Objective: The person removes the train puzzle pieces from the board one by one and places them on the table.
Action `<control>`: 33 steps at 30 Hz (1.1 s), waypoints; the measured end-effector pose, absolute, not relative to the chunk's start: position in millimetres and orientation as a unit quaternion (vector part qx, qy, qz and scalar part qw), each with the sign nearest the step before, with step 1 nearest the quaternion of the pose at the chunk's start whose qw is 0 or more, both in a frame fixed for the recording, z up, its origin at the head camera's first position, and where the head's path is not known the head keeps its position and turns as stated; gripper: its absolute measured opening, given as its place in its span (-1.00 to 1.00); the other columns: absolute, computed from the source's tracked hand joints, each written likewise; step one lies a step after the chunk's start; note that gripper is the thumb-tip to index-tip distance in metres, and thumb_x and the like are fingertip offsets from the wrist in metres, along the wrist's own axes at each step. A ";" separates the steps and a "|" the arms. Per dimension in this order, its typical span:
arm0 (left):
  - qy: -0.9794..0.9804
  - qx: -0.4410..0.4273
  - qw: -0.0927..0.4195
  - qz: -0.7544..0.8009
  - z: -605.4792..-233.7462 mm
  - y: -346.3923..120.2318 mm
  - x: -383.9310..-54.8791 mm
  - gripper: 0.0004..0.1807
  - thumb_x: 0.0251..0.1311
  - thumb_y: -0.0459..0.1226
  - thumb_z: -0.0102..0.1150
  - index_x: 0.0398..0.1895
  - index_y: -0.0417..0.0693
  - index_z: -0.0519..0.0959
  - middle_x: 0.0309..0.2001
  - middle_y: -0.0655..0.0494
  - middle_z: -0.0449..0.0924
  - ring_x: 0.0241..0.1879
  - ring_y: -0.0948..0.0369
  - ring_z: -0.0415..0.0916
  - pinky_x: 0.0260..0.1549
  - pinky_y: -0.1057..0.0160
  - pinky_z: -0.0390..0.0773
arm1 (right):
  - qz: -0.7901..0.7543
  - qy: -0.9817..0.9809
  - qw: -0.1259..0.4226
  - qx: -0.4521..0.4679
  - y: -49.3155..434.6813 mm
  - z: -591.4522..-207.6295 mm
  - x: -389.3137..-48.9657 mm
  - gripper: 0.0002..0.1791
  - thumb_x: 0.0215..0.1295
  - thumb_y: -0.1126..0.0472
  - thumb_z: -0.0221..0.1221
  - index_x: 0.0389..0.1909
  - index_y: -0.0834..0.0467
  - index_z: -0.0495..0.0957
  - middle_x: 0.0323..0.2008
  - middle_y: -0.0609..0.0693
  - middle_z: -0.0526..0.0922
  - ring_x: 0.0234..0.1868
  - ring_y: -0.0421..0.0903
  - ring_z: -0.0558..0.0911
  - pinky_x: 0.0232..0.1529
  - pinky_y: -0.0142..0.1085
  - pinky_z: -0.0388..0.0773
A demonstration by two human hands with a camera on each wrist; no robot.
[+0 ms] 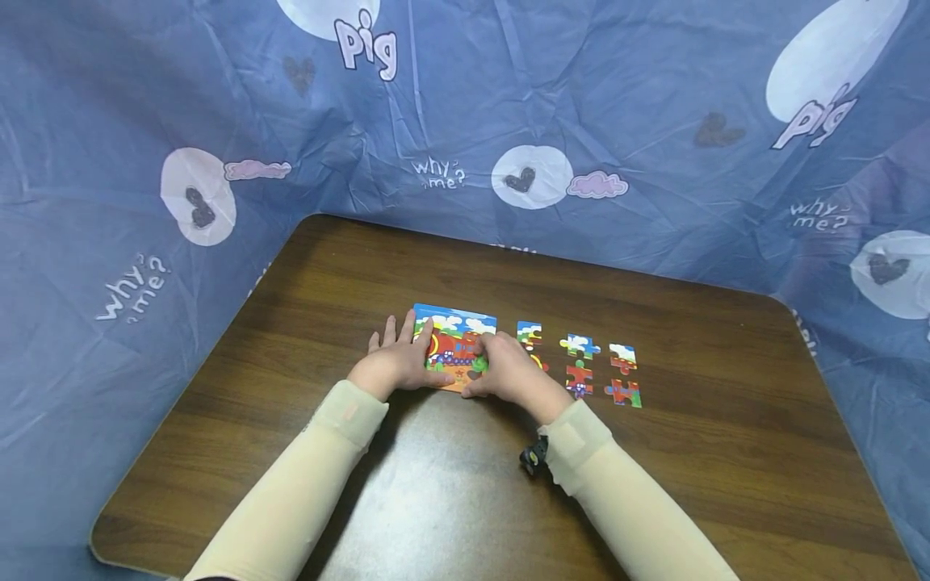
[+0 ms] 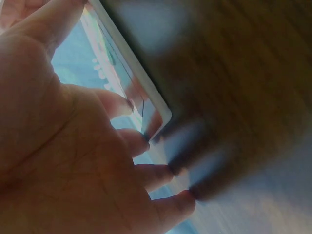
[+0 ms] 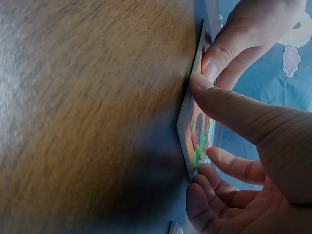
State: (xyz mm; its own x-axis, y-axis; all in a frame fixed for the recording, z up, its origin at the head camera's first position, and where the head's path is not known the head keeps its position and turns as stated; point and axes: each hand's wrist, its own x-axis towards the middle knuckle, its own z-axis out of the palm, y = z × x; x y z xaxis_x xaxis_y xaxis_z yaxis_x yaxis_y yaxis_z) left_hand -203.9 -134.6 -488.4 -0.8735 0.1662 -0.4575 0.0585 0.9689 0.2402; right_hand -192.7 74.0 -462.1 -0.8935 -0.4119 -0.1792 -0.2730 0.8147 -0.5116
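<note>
A jigsaw puzzle board (image 1: 452, 324) with a bright train picture and a pale border lies on the wooden table. My left hand (image 1: 395, 363) rests across its left side, fingers spread and fairly straight, with the thumb along the near edge. At the near right corner, my right hand (image 1: 517, 378) grips the board. In the right wrist view its thumb (image 3: 229, 100) presses near the front edge, close to the left thumb (image 3: 219, 58), while the curled fingers (image 3: 207, 195) meet the right edge. Whether a loose piece sits under those fingertips is hidden.
Several loose puzzle pieces lie in rows right of the board, among them a cloud piece (image 1: 580, 346), a red-and-green piece (image 1: 626, 393) and a red piece (image 1: 579, 376). One is partly behind my right hand. A blue printed cloth (image 1: 450, 105) hangs behind the table (image 1: 697, 468).
</note>
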 end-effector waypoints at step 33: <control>0.961 0.057 0.247 0.113 -485.1 -133.9 -201.3 0.30 0.10 0.48 0.13 0.67 0.16 -0.32 0.61 -0.06 -0.64 0.53 -0.25 -0.58 0.38 -0.32 -0.33 | -0.430 0.879 0.145 -0.150 117.2 -454.8 -186.0 -0.86 0.31 0.19 0.40 -0.28 0.19 0.66 -0.48 -0.03 0.68 -0.53 0.07 0.65 -0.49 -0.15 0.60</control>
